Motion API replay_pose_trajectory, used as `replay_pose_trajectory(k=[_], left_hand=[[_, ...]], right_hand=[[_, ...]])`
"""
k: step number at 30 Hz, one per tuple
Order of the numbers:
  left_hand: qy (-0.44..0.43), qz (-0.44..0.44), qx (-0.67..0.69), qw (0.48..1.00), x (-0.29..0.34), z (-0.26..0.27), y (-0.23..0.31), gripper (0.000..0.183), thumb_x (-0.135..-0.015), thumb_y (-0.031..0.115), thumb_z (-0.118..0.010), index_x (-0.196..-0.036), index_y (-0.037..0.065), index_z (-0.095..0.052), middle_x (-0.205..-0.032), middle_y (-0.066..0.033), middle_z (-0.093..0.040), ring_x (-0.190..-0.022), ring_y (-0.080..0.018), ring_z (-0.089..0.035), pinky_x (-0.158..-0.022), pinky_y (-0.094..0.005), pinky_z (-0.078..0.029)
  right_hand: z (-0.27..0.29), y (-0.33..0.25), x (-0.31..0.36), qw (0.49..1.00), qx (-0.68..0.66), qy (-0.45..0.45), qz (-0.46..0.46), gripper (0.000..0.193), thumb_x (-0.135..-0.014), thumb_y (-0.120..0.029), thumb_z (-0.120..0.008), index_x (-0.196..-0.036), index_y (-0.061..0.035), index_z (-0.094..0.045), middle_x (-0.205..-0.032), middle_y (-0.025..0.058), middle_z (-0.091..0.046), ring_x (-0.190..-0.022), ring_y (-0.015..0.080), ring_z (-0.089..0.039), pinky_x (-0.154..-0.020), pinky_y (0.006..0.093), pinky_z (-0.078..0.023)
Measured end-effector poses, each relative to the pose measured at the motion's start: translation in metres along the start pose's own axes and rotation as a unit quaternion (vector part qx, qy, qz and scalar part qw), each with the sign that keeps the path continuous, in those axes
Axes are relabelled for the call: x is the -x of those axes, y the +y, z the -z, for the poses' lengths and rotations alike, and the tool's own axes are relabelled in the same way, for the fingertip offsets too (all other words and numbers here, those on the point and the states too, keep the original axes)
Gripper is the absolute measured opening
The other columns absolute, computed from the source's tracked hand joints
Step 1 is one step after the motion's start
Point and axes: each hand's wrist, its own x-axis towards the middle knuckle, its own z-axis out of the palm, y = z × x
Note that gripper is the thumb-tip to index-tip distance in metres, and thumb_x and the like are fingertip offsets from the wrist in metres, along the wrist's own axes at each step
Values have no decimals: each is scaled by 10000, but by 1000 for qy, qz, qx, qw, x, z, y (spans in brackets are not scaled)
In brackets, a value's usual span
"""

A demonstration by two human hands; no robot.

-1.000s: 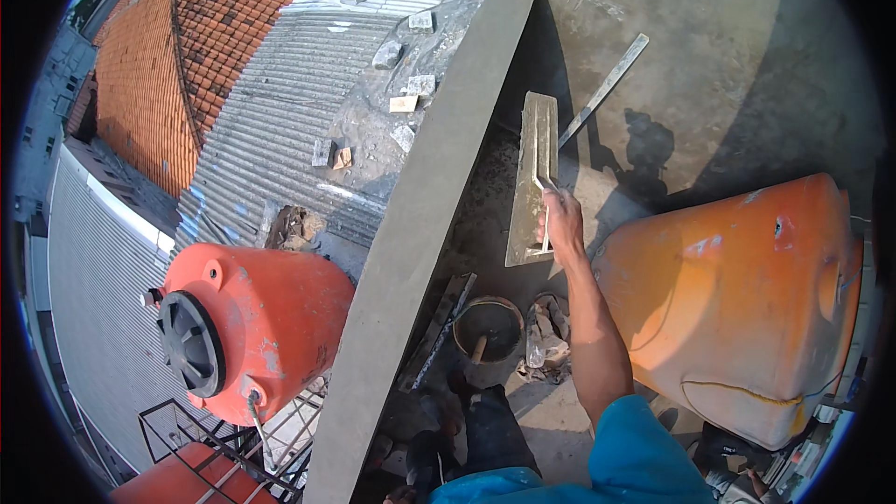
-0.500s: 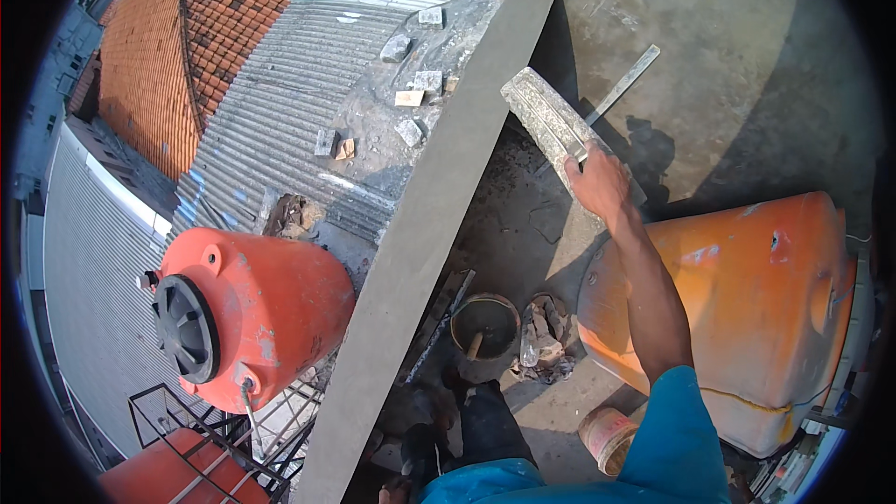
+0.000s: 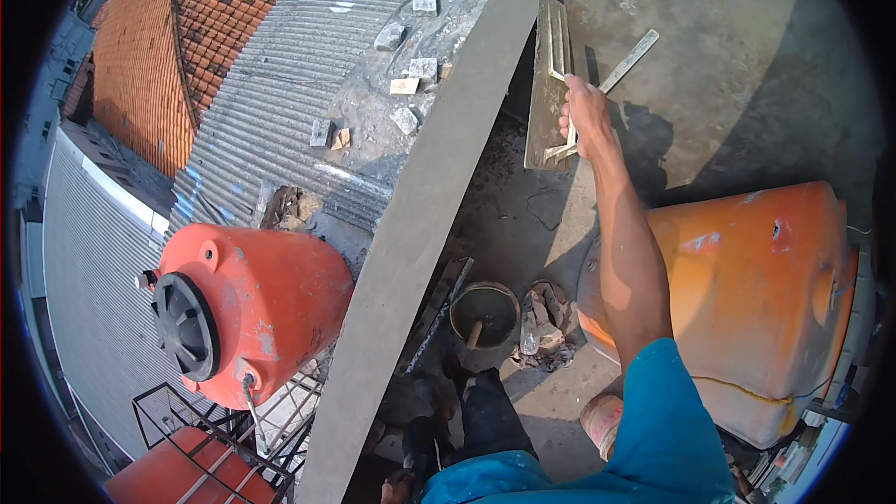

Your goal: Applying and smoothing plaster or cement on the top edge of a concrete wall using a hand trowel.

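My right hand [image 3: 587, 114] is closed round the handle of a plastering float [image 3: 542, 98]. The float stands tilted on edge along the inner side of a smooth grey wall [image 3: 415, 215], near its far end; whether it touches the wall I cannot tell. Behind my right hand, a long flat batten [image 3: 631, 60] lies on the floor. What looks like my left hand [image 3: 399, 487] shows only in part at the lower edge, low beside the wall, its fingers too dark and small to read. By my feet stands a bucket [image 3: 515, 310] of grey mortar with a wooden-handled tool in it.
A crumpled bag [image 3: 549, 331] lies beside the bucket, and a smaller pail [image 3: 603, 422] stands nearer me. A large orange tank [image 3: 737, 289] takes up the right. Across the wall are a red water tank [image 3: 271, 308], a corrugated roof [image 3: 299, 84] and several loose blocks [image 3: 389, 35].
My right hand has moved up and slightly left with the float. The float has turned from lying slanted over the floor to standing on edge alongside the wall.
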Motion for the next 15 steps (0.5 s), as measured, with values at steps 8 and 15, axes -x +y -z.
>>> replay_pose_trajectory(k=[8, 15], left_hand=[[-8, 40, -22, 999, -3, 5, 1, 274, -933, 228, -525, -1056, 48, -690, -856, -113, -690, -812, -195, -621, -741, -357, -501], [7, 13, -41, 999, 7, 9, -26, 267, -938, 234, -533, -1058, 56, -692, -956, -123, -711, -912, -196, -635, -822, -347, -497]], right_hand=[[-50, 111, 73, 924, -311, -126, -182, 413, -852, -532, -620, -776, -179, -420, -550, -45, -361, -417, 87, -356, -389, 250, -301], [-76, 149, 120, 915, -301, -126, -239, 432, -855, -560, -625, -781, -181, -430, -534, -64, -331, -396, 67, -325, -369, 230, -294]])
